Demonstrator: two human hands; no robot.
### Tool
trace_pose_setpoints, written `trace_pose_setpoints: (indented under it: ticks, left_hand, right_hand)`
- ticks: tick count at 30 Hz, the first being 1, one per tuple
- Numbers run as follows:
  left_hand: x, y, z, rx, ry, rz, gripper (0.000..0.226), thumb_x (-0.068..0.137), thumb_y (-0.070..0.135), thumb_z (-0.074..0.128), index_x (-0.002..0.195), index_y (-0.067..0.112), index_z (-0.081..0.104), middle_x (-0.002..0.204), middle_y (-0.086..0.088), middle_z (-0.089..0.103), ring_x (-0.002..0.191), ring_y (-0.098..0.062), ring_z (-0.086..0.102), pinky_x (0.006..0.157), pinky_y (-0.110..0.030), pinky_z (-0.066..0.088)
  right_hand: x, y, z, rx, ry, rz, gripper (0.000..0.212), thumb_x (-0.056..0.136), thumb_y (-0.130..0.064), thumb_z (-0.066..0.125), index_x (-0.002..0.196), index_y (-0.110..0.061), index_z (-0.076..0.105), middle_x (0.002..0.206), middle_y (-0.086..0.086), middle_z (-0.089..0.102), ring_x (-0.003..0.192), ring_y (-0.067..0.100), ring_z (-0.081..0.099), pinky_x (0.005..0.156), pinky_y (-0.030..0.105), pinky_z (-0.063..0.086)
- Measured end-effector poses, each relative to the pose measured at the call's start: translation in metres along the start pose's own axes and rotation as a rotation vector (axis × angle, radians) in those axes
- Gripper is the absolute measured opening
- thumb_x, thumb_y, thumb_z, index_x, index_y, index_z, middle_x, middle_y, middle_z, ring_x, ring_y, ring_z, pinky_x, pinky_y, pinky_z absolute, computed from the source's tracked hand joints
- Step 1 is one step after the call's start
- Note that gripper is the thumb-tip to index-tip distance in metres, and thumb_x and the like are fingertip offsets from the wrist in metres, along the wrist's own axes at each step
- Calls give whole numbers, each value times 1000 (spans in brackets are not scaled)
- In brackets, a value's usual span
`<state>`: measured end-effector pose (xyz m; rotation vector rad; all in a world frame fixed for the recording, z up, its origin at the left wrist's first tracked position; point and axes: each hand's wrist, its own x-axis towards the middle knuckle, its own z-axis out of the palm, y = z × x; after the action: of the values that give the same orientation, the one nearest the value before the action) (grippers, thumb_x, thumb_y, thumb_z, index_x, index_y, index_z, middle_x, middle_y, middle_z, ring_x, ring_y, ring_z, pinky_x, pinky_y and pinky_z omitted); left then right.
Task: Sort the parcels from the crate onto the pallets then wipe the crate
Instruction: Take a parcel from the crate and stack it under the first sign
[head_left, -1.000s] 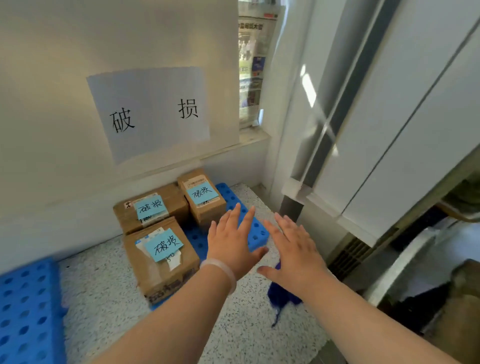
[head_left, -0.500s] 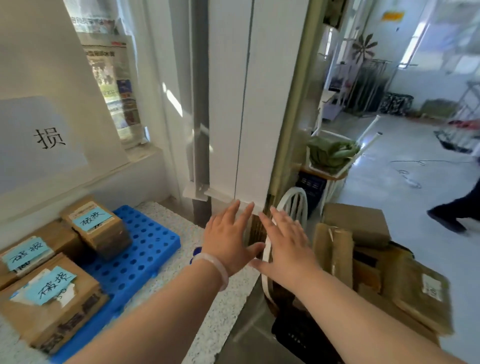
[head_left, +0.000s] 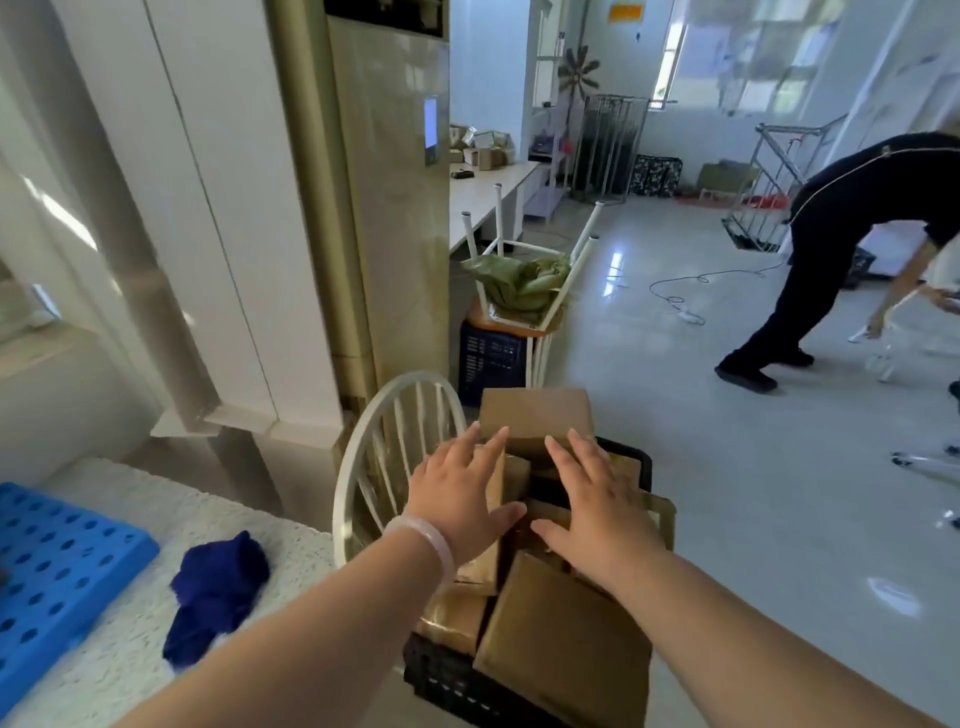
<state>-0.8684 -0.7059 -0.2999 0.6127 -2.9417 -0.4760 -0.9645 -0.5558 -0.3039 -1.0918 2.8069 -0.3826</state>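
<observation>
Parcels (head_left: 566, 639) are filling the crate (head_left: 447, 680) as I am holding left hand (head_left: 457, 499) and right hand (head_left: 597, 512) spread above, likely gripping one next.

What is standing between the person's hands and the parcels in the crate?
Nothing visible. The left hand and right hand, both open, are spread directly over the brown cardboard parcels piled in the black plastic crate, with no lid above them. The white chair back stands beside the crate, not across it.
</observation>
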Motion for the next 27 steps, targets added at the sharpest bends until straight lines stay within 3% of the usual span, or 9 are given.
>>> trace_pose_setpoints:
  ticks: [2, 6, 12, 14, 18, 27]
  left_hand:
    - [17, 25, 16, -15, -35, 15, 86, 91, 60, 54, 154, 45, -3, 166, 8, 0, 152, -24, 5, 122, -47, 11]
    - [41, 67, 51, -35, -156, 16, 84, 92, 60, 51, 154, 46, -4, 165, 9, -4, 152, -23, 3, 122, -46, 9]
    - [65, 101, 104, -106, -339, -49, 87, 92, 58, 55, 152, 48, -8, 166, 7, -3, 152, -26, 11, 121, -48, 21]
    - [68, 106, 115, -115, -406, -85, 91, 92, 57, 56, 151, 49, -12, 166, 4, 3, 151, -27, 17, 120, -49, 25]
    - [70, 113, 130, -159, -516, -106, 98, 91, 46, 63, 151, 47, -14, 156, 3, 35, 136, -24, 44, 111, -46, 41]
    - [76, 118, 124, -251, -548, -179, 92, 93, 26, 65, 156, 39, 0, 156, 3, 33, 135, -20, 45, 107, -38, 46]
  right_hand:
    - [4, 35, -1, 30, 6, 93, 92, 91, -57, 57, 155, -40, -7, 164, -9, -13, 152, 21, -6, 121, 47, 15]
    - [8, 99, 8, 135, -46, 288, 95, 91, -58, 56, 156, -35, -10, 165, -6, -13, 152, 22, -3, 122, 43, 14]
    - [15, 153, 31, 334, -143, 499, 97, 88, -59, 60, 157, -32, -3, 166, 1, -4, 152, 28, 5, 119, 47, 21]
    - [17, 162, 39, 432, -202, 537, 97, 89, -56, 61, 156, -32, -4, 166, 2, 0, 151, 30, 11, 119, 49, 24]
    - [20, 168, 50, 647, -319, 566, 102, 92, -42, 65, 152, -38, -18, 160, 5, 25, 141, 31, 37, 110, 44, 40]
    - [29, 167, 44, 672, -338, 587, 105, 92, -28, 68, 154, -32, -16, 152, 9, 39, 130, 29, 50, 98, 36, 49]
